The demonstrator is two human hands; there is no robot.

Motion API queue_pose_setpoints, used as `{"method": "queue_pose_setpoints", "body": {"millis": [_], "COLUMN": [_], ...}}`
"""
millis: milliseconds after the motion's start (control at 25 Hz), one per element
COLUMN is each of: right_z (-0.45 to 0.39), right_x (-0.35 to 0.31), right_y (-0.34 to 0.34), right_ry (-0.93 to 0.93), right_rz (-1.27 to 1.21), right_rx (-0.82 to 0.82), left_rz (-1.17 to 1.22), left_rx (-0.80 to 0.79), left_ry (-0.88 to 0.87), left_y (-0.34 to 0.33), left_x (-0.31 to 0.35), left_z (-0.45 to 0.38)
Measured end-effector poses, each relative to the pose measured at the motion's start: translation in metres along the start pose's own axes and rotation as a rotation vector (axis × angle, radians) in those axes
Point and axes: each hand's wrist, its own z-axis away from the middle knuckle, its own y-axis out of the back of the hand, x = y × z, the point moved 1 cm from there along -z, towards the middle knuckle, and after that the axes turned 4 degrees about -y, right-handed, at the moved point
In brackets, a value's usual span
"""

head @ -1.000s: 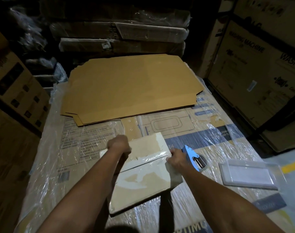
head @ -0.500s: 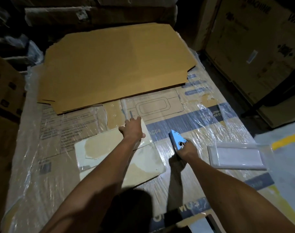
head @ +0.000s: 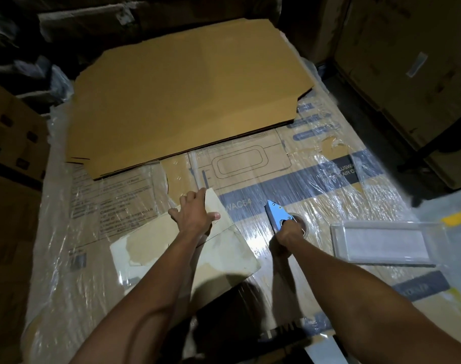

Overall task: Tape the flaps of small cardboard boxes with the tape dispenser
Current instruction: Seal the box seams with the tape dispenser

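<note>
A small pale cardboard box (head: 224, 256) lies flat on the plastic-wrapped surface (head: 316, 195), its two flaps meeting along a seam. My left hand (head: 192, 214) rests on the box's far end, thumb spread toward the right, fingers over the far edge. To the right of the box, my right hand (head: 290, 232) grips the blue tape dispenser (head: 276, 212), which touches the wrapped surface and points away from me. The dispenser is clear of the box.
A stack of flat brown cardboard sheets (head: 187, 93) covers the far half of the surface. A clear plastic tray (head: 384, 243) lies at the right. Large cartons (head: 408, 74) stand to the right and left (head: 11, 143). The floor with a yellow line (head: 458, 214) shows at right.
My left hand slid from the box's left end to its far right corner. My right hand carried the dispenser off the box's right edge to the wrapped surface beside it.
</note>
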Motion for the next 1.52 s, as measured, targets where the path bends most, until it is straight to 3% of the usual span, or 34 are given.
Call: {"method": "queue_pose_setpoints", "body": {"millis": [160, 240, 320, 400, 520, 600, 680, 920, 1520], "right_z": [0.002, 0.019, 0.045, 0.065, 0.079, 0.086, 0.092, 0.091, 0.107], "right_x": [0.012, 0.011, 0.005, -0.008, -0.030, -0.039, -0.044, -0.043, -0.056], "right_y": [0.037, 0.059, 0.083, 0.097, 0.108, 0.114, 0.118, 0.113, 0.099], "right_ry": [0.032, 0.010, -0.038, -0.053, 0.060, 0.134, 0.184, 0.206, 0.210], "right_rz": [-0.123, -0.330, -0.574, -0.667, -0.640, -0.611, -0.610, -0.623, -0.614], "right_rx": [-0.127, -0.243, -0.307, -0.336, -0.317, -0.318, -0.324, -0.361, -0.345], "left_rz": [0.032, 0.108, 0.353, 0.619, 0.910, 1.204, 1.375, 1.534, 1.557], "left_rx": [-0.065, -0.043, 0.052, 0.089, -0.071, -0.331, -0.571, -0.685, -0.618], "left_ry": [0.005, -0.013, -0.116, -0.190, 0.001, 0.227, 0.321, 0.402, 0.455], "left_y": [0.005, 0.008, 0.017, 0.027, 0.036, 0.039, 0.042, 0.037, 0.028], "left_x": [-0.004, -0.006, 0.005, 0.024, 0.052, 0.060, 0.059, 0.048, 0.022], "left_z": [0.010, 0.013, 0.014, 0.010, -0.003, -0.005, -0.002, 0.004, 0.002]}}
